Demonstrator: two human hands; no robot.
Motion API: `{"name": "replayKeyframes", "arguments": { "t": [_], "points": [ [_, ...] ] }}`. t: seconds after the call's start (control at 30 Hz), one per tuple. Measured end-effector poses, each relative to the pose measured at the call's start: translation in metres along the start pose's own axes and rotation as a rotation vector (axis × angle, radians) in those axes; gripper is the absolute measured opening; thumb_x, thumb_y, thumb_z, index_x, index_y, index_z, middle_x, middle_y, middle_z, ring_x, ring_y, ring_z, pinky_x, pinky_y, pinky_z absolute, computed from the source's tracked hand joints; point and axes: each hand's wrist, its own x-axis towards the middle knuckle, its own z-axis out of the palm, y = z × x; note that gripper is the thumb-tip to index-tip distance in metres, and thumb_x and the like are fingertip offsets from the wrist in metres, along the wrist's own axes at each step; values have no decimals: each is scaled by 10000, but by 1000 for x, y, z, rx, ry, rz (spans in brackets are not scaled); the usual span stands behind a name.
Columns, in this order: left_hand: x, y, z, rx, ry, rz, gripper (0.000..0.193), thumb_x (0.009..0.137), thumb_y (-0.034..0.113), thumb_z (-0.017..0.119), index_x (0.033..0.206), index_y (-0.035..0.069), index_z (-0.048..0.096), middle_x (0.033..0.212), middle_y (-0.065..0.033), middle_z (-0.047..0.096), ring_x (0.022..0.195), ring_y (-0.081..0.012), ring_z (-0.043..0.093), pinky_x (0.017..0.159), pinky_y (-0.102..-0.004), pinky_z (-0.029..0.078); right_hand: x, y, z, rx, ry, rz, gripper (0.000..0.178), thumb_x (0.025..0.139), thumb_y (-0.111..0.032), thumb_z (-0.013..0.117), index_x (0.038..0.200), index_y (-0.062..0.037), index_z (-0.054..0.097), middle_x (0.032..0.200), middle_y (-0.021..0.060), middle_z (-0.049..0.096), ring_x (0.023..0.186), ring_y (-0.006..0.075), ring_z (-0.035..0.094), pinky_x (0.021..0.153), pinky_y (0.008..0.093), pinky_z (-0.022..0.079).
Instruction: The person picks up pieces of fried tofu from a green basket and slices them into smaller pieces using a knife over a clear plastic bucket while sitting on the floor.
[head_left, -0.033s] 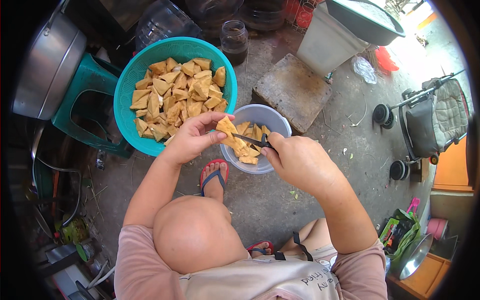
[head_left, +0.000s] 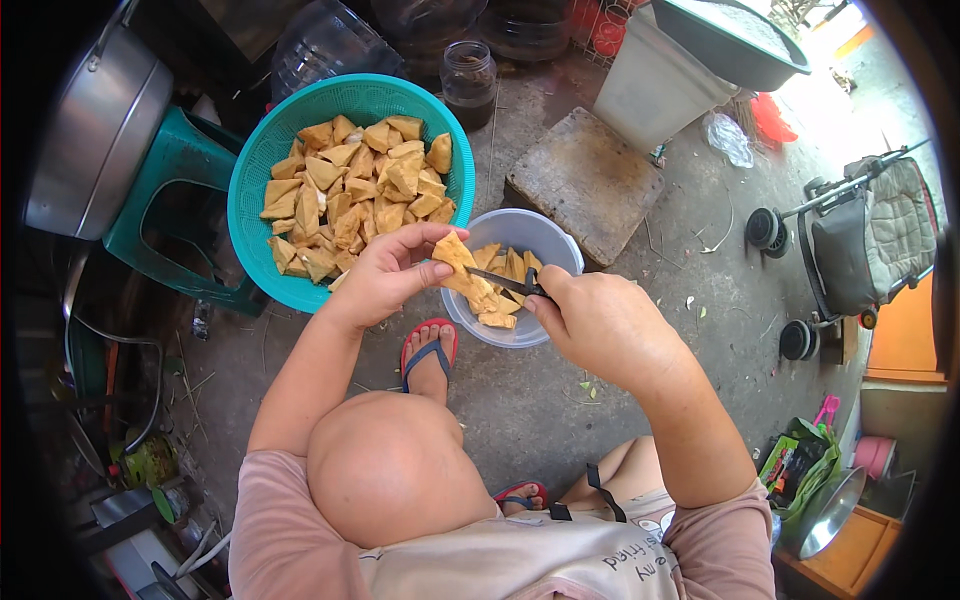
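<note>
My left hand point(head_left: 388, 272) pinches a golden piece of fried tofu point(head_left: 455, 262) between thumb and fingers. My right hand point(head_left: 607, 322) is closed round the dark handle of a small knife point(head_left: 505, 282), whose blade points left and meets the tofu. Both hands are above a translucent white bucket point(head_left: 545, 228) holding several fried tofu pieces point(head_left: 497, 320). Left of it, a teal plastic basket point(head_left: 240, 200) is heaped with triangular fried tofu point(head_left: 350, 185). My left wrist passes close to the basket's near rim.
A worn wooden stool point(head_left: 585, 185) stands behind the bucket, with a dark-filled jar point(head_left: 468, 85) to its left. A metal pot point(head_left: 95, 130) sits on a green stool point(head_left: 160, 200) at far left. A folded stroller point(head_left: 850, 250) is at right. My sandalled foot point(head_left: 428, 360) is below the bucket.
</note>
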Motion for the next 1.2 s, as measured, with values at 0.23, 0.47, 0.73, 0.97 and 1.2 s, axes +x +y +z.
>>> {"name": "replayKeyframes", "arguments": {
  "t": [0.23, 0.47, 0.73, 0.97, 1.2],
  "points": [
    [9, -2, 4, -50, -1, 2, 391, 863, 35, 631, 1241, 11, 535, 1157, -61, 600, 1044, -135, 576, 896, -284, 487, -5, 4, -2, -66, -34, 50, 262, 927, -267, 496, 885, -17, 563, 684, 179, 637, 678, 367, 643, 628, 476, 512],
    [26, -22, 9, -62, 19, -93, 423, 867, 98, 642, 1271, 34, 531, 1155, -56, 597, 999, -137, 590, 857, -288, 500, -19, 27, 3, -29, -19, 84, 280, 916, -284, 520, 877, -9, 558, 676, 204, 622, 691, 391, 628, 642, 489, 498],
    [32, -45, -107, 1146, 828, 208, 353, 795, 144, 668, 1122, 23, 615, 1013, -143, 599, 947, -295, 592, 830, -380, 481, -39, 51, 14, 121, -39, 249, 298, 908, -285, 551, 821, -2, 519, 648, 234, 588, 661, 427, 591, 607, 504, 450],
    [20, -60, -171, 1083, 867, 28, 280, 832, 157, 667, 1060, 0, 625, 959, -90, 628, 822, -213, 621, 785, -344, 498, -38, 50, 18, 161, -18, 218, 297, 905, -282, 564, 824, -1, 512, 637, 227, 580, 652, 426, 586, 594, 493, 447],
    [18, -13, -94, -201, 694, 89, 281, 940, 149, 546, 1190, 82, 436, 1092, -47, 602, 975, -152, 615, 804, -315, 538, -25, 36, -2, 320, 24, 119, 296, 919, -284, 551, 841, 0, 520, 627, 221, 568, 637, 422, 574, 582, 472, 441]
  ]
}}
